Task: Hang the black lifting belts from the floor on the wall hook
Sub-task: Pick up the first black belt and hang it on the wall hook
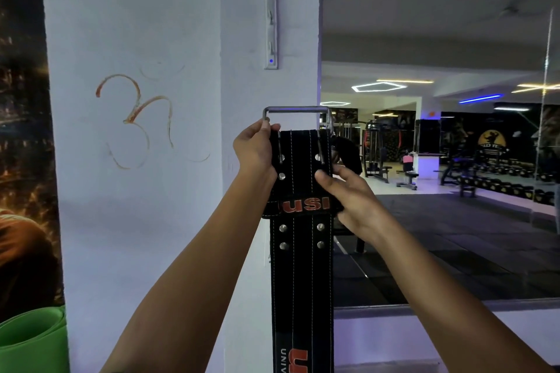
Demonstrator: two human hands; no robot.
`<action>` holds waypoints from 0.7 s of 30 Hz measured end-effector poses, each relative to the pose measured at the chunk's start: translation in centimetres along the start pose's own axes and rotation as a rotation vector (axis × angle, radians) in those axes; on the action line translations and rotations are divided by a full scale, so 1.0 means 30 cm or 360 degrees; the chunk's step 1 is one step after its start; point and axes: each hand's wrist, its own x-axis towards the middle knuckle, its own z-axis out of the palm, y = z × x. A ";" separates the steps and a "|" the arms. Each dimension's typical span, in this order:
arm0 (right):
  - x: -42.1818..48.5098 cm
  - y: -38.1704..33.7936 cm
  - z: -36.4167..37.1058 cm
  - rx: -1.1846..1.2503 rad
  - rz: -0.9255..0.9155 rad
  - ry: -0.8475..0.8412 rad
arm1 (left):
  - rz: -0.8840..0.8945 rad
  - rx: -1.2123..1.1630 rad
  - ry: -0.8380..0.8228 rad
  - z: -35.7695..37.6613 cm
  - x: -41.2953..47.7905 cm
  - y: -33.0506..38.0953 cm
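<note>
Black lifting belt [301,266] held upright against the white pillar [157,191], buckle [297,110] uppermost, well below the hook rack [271,9]. Left hand [257,150] clamped on its top left edge. Right hand [351,197] pinching its right edge.

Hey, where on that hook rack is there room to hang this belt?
The white hook rack above the belt looks bare; no hook carries anything. Both the left hand and right hand crowd the buckle.
</note>
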 end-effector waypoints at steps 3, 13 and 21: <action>0.029 -0.066 0.016 -0.0206 -0.0001 0.0003 | 0.0041 -0.0017 0.0021 -0.007 0.008 0.019; 0.245 -0.177 0.213 -0.0145 -0.0326 0.0488 | 0.0113 0.0028 -0.0051 -0.062 0.074 0.060; 0.388 -0.185 0.305 -0.0142 -0.0601 0.0851 | 0.0230 0.0242 -0.0190 -0.057 0.202 0.117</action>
